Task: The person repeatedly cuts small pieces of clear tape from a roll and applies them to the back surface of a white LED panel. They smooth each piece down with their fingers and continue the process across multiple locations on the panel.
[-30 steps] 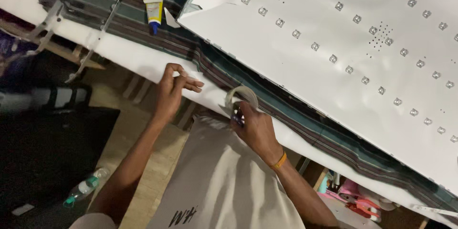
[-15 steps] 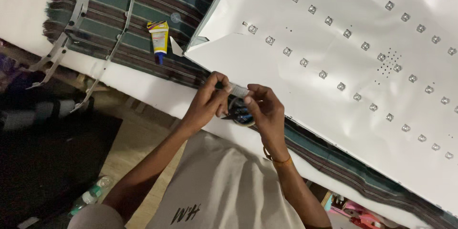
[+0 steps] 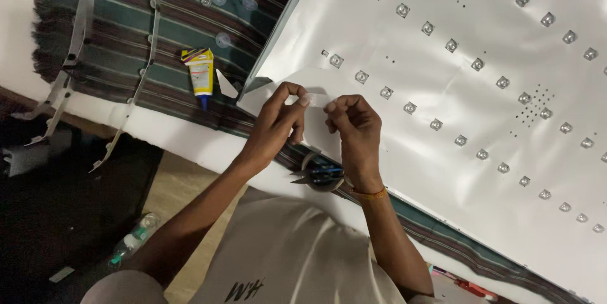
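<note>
Both hands, left hand (image 3: 278,117) and right hand (image 3: 354,124), pinch a strip of clear tape (image 3: 318,99) taut over the white panel (image 3: 442,57); pressing it flat looks due next, scissors (image 3: 319,174) just below.

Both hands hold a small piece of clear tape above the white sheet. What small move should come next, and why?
Probably lower the piece of tape onto the white sheet and press it flat. The left hand and right hand pinch its two ends, stretched just above the sheet near its torn corner, while the tape roll and scissors lie set aside by the right wrist.
</note>
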The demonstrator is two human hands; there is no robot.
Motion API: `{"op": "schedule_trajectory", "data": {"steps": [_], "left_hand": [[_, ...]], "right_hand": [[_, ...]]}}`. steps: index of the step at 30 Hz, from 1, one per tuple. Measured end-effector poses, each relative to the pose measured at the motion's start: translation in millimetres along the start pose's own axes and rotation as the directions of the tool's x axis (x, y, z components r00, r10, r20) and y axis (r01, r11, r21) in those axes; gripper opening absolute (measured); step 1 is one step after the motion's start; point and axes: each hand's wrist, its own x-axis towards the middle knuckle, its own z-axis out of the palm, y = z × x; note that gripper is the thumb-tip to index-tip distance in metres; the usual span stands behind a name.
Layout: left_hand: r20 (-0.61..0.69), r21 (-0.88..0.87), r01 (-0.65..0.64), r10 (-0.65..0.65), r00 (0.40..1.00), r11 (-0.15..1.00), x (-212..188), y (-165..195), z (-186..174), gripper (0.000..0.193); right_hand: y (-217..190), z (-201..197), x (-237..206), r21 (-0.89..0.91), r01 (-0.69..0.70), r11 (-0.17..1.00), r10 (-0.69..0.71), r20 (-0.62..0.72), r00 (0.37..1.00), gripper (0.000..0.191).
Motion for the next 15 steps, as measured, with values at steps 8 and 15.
{"op": "schedule_trajectory", "data": {"steps": [8, 15], "left_hand": [[-0.079, 0.333, 0.020, 0.006, 0.997, 0.943, 54, 21, -14, 0.031], [-0.150, 0.332, -0.065, 0.121, 0.981, 0.941, 64, 31, -19, 0.033]], "right_hand": [[4, 20, 52, -0.178, 0.092, 0.980, -0.115, -0.118, 0.986, 0.010], [3, 37, 67, -0.229, 0.220, 0.948, -0.257, -0.148, 0.955, 0.044]]}}
